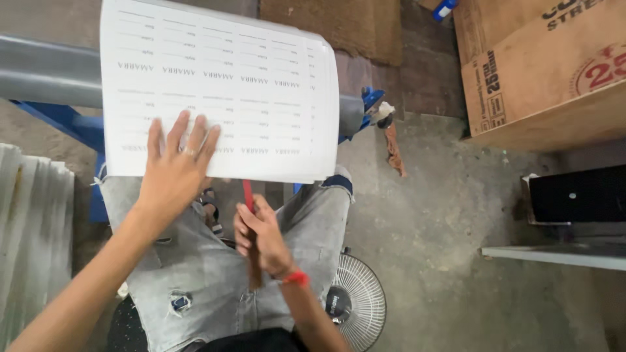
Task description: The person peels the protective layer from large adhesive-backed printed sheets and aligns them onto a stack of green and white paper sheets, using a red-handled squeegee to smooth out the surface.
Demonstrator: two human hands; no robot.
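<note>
A thick stack of white printed sheets (222, 78) lies over my knees and a grey metal bar. My left hand (175, 171) presses flat on the stack's near edge, fingers spread, a ring on one finger. Just below the stack's edge, between my knees, my right hand (261, 238) grips a thin tool with a red upper part and a brown wooden handle (248, 195). A red band is on my right wrist. I wear grey ripped jeans (195, 274).
A grey metal bar (45, 75) on a blue frame runs at the left. More stacked white sheets (32, 221) stand at the far left. A small fan (358, 303) sits on the concrete floor by my leg. Cardboard boxes (548, 72) and a black box (577, 194) are at the right.
</note>
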